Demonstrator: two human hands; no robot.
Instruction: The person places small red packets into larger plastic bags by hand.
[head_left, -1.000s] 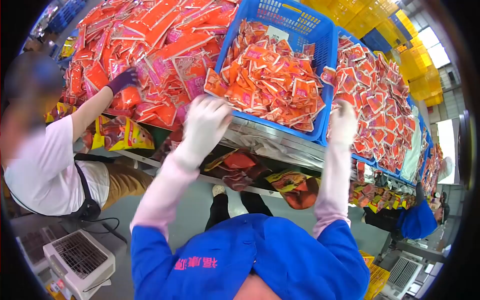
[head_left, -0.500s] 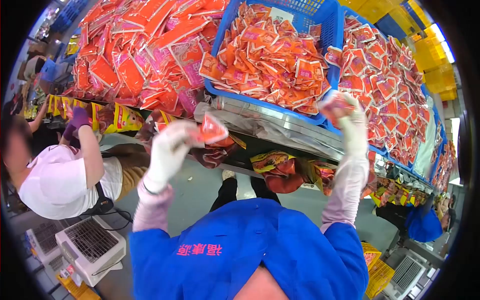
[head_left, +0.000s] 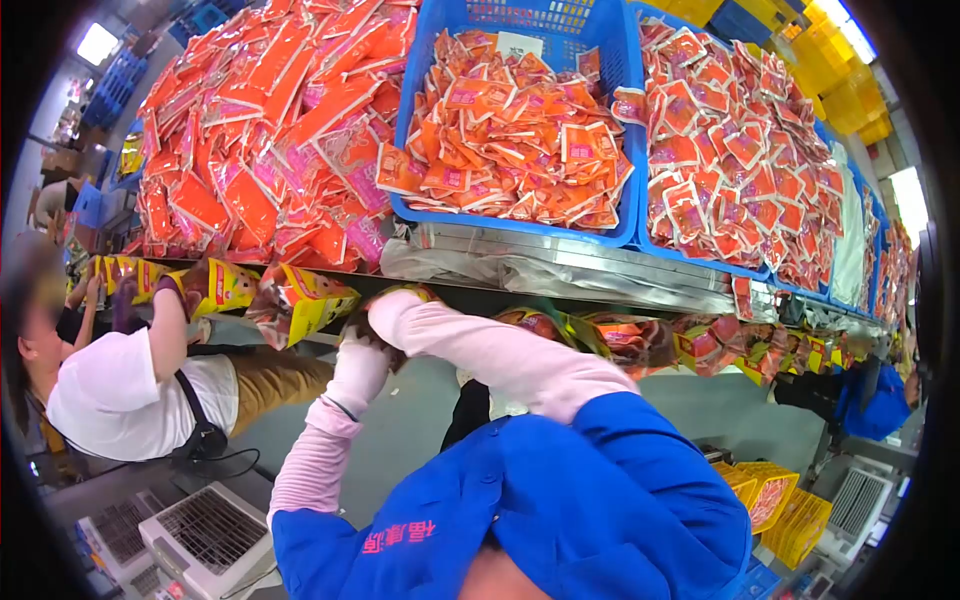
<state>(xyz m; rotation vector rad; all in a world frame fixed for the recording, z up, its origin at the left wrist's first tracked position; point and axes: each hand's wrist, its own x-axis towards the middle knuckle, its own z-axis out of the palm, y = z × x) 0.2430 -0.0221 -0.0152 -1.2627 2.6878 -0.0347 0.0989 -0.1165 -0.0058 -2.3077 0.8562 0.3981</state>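
Note:
My left hand (head_left: 358, 375), in a white glove, is at the near side of a dark food bag (head_left: 386, 350) in the row along the table edge. Its fingers are partly hidden but appear closed on the bag. My right hand (head_left: 395, 308), also gloved, reaches across to the left at the top of the same bag, and its fingers are out of sight. Beyond my hands stands a blue basket (head_left: 640, 130) of small orange sachets (head_left: 500, 150). Left of it lies a large heap of bigger red-orange packets (head_left: 250, 150).
More sachets fill another blue basket (head_left: 735, 265) on the right. Several yellow-and-red bags (head_left: 310, 300) line the table edge. A co-worker in a white shirt (head_left: 125, 385) stands at my left. Yellow crates (head_left: 800, 525) and a white heater-like unit (head_left: 205, 535) are on the floor.
My right hand has left the baskets and swung left to the bag beside my left hand. My left hand has lowered to the bag; the orange sachet it held is no longer visible.

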